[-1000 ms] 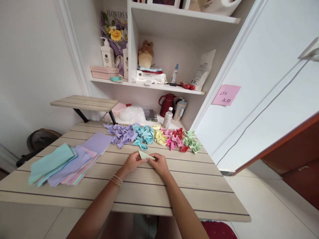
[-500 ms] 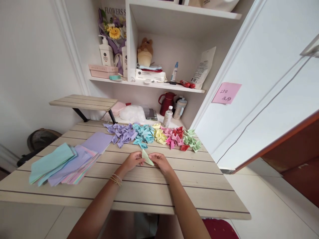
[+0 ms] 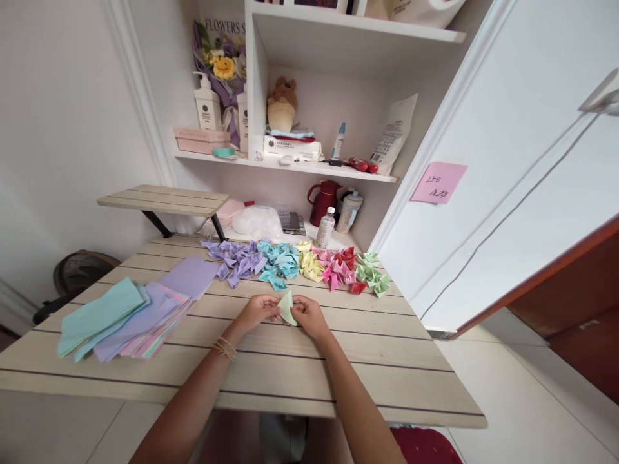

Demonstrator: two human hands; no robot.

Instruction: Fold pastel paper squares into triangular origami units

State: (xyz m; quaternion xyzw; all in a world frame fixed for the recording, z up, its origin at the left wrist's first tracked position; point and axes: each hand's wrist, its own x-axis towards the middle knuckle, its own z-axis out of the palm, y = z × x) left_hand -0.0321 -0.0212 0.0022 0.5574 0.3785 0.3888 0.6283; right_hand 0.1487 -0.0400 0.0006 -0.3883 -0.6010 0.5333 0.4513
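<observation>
A small pale green folded paper piece point(image 3: 287, 307) stands up between my two hands over the middle of the wooden table point(image 3: 271, 380). My left hand point(image 3: 258, 310) pinches its left side and my right hand point(image 3: 308, 315) pinches its right side, fingers closed on it. Just beyond my hands lies a row of finished folded pieces sorted by colour: purple point(image 3: 235, 259), blue point(image 3: 279, 261), yellow point(image 3: 310, 264), pink and red point(image 3: 340, 269), green point(image 3: 372, 273).
A fanned stack of pastel paper sheets point(image 3: 126, 311) lies on the table's left. Behind stand a water bottle point(image 3: 326, 227), a red jug point(image 3: 325, 201), a small raised wooden shelf point(image 3: 164, 200) and wall shelves. A white door with a pink note point(image 3: 438, 183) closes the right side.
The green piece lay flat and long between my fingers a second ago; it is now folded narrower and held upright, and my hands have drawn closer together.
</observation>
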